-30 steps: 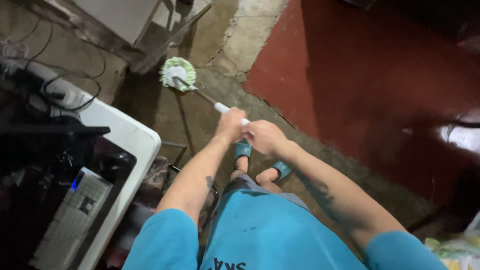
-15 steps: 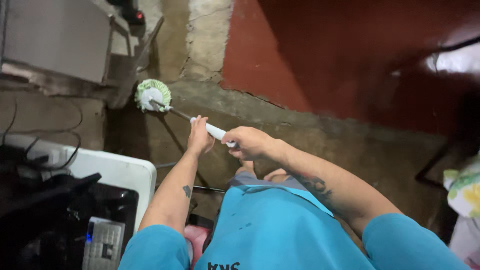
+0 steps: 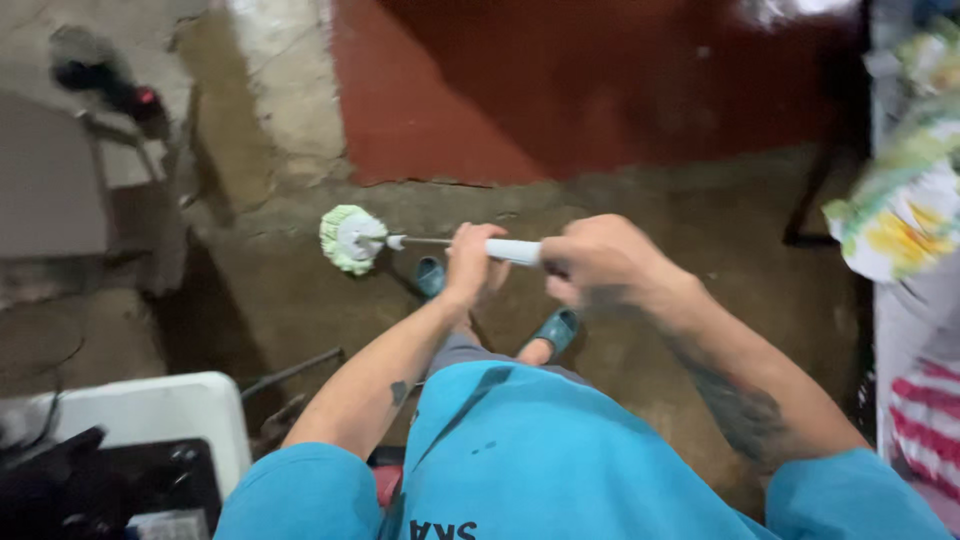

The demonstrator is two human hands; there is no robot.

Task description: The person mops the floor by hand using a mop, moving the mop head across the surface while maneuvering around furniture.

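While both hands grip the mop's white handle (image 3: pixel 512 250), the left hand (image 3: pixel 472 262) closed lower on the shaft and the right hand (image 3: pixel 598 262) wrapped near its end, the green-and-white mop head (image 3: pixel 350 238) now sits on the rough concrete floor (image 3: pixel 700 220) farther toward the red painted patch (image 3: pixel 560 90) than a moment ago, so the stroke has swept rightward. Teal sandals (image 3: pixel 558 328) stand just below. A white table edge (image 3: pixel 150 410) and dark cables crowd the lower left; a patterned bundle (image 3: pixel 900 200) hems the right.
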